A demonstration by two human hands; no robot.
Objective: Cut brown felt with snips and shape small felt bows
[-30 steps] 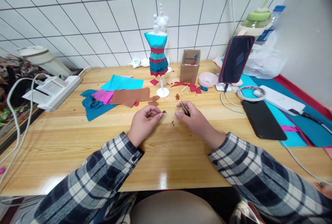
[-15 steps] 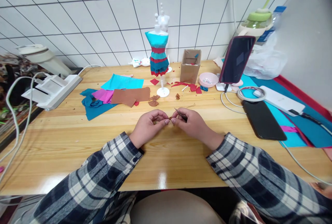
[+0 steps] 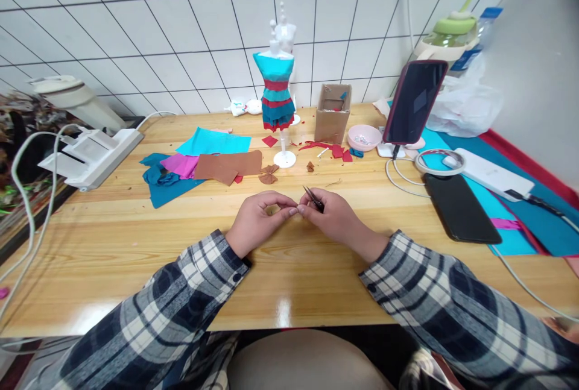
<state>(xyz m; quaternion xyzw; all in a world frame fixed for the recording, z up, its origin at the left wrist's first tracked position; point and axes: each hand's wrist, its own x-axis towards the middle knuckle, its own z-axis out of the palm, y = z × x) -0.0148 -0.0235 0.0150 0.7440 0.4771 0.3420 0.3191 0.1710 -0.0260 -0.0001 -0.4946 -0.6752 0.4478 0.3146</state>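
Observation:
My left hand (image 3: 265, 218) and my right hand (image 3: 332, 215) meet fingertip to fingertip above the table, thumbs and index fingers pinched. The small brown piece between them is almost wholly covered by the fingers. Dark pointed snips (image 3: 313, 199) stick out of my right hand, tips facing away from me. Just beyond the hands lie a pleated brown rosette (image 3: 268, 175) and a smaller brown scrap (image 3: 310, 167). Farther back stands a small white dress form (image 3: 284, 160) wearing a tiered dress (image 3: 277, 91) in turquoise, red and blue.
Left of the dress form lie turquoise, magenta, blue and brown sheets (image 3: 228, 166). Behind are a cardboard box (image 3: 332, 122), a pink bowl (image 3: 364, 137) and red scraps (image 3: 337, 151). A propped phone (image 3: 415, 103), tape roll (image 3: 439, 161), black phone (image 3: 461, 209) and cables occupy the right; a power strip (image 3: 90, 158), the left.
The fingertips have closed tighter together, covering the brown piece that showed between them. The snips have turned slightly in my right hand. The other things stay in place.

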